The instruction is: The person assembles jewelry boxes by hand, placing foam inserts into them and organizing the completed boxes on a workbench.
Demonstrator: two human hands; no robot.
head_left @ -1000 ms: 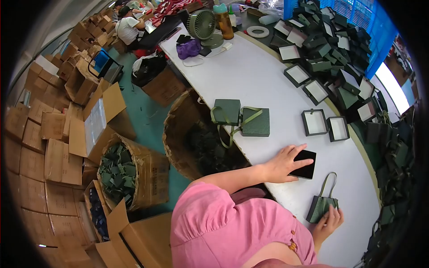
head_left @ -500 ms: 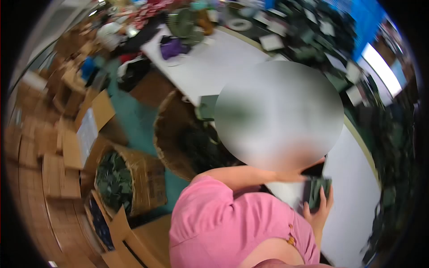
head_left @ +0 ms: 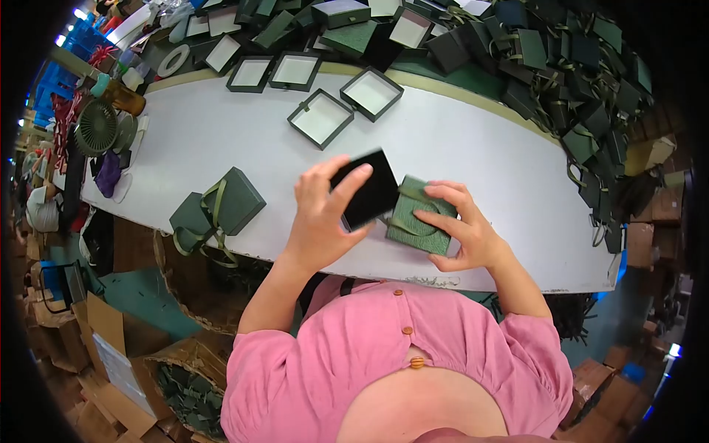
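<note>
Black flat insert pad is pinched in the left hand, fingers closed on its edge, tilted above the white table. Dark green textured box is gripped by the right hand, fingers wrapped over its top, held just above the table's near edge and touching the pad. Two green lidded boxes with ribbon are seen left of the hands. Open white-lined box bases are laid farther back, before a heap of green boxes.
</note>
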